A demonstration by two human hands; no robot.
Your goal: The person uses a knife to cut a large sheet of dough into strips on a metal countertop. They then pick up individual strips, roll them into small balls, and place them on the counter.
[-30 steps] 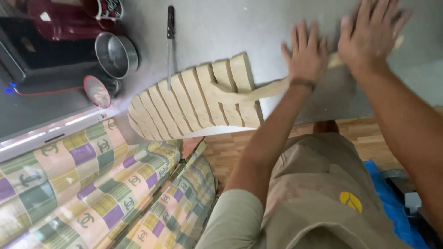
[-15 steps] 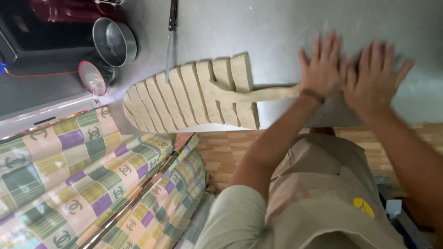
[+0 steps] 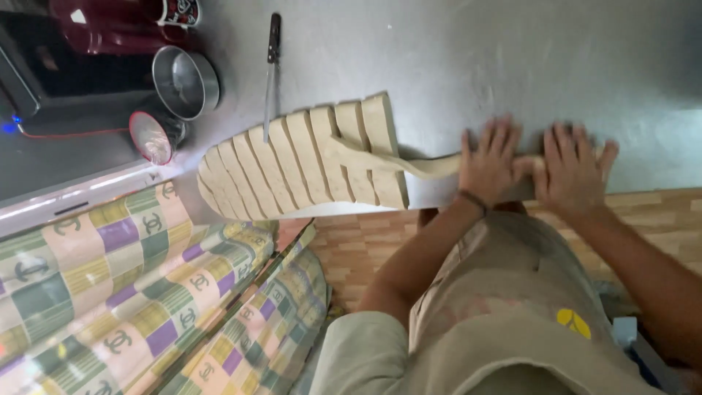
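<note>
A slab of pale dough point(image 3: 292, 164), cut into several strips, lies on the grey steel counter point(image 3: 453, 66). One long dough strip point(image 3: 409, 164) runs from the slab toward my hands. My left hand point(image 3: 491, 162) lies flat on that strip, fingers spread. Just to its right, my right hand point(image 3: 574, 170) also presses flat on the strip near the counter's front edge. A knife point(image 3: 271, 69) with a dark handle lies beyond the slab, its blade tip touching the dough.
A round metal bowl point(image 3: 185, 82), a small cup point(image 3: 152, 137) and dark red containers point(image 3: 110, 25) stand at the far left. A patterned checked cloth point(image 3: 124, 292) covers things below the counter. Wooden flooring point(image 3: 658, 219) shows under me.
Both hands have drawn back toward the counter's front edge and closer together over the strip, which looks longer and thinner. The camera view has shifted.
</note>
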